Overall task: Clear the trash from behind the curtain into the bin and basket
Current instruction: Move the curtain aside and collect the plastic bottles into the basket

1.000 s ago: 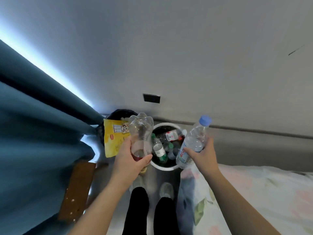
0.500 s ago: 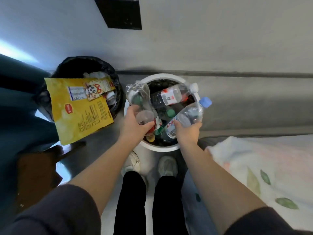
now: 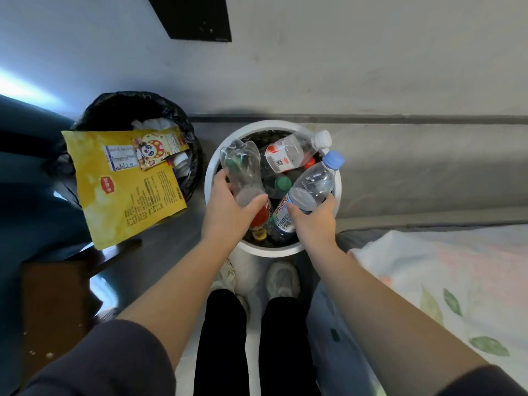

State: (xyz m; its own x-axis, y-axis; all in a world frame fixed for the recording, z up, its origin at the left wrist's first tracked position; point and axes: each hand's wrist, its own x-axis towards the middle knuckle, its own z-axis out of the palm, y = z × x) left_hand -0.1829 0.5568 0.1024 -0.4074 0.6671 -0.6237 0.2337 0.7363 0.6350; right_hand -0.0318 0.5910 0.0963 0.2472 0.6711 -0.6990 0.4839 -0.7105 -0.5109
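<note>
Nearest the camera, two legs in black fabric end in pale rounded shoes (image 3: 281,279) set against the base of a round white smooth-walled basket (image 3: 269,250). The left hand (image 3: 228,213) grips a clear, ribbed plastic bottle (image 3: 243,166), held bottom-up over the basket's left side. The right hand (image 3: 314,222) grips a clear, labelled plastic bottle with a blue cap (image 3: 312,186) over the right side. The hands are apart, each clamped on its own bottle. Inside the basket lie further bottles, including one with a white cap and red-and-white label (image 3: 288,154). Left of the basket, a round bin lined with crinkled black plastic (image 3: 114,109) holds a flat, glossy yellow packet (image 3: 128,202) that overhangs its rim. A matte grey wall (image 3: 371,67) stands behind.
</note>
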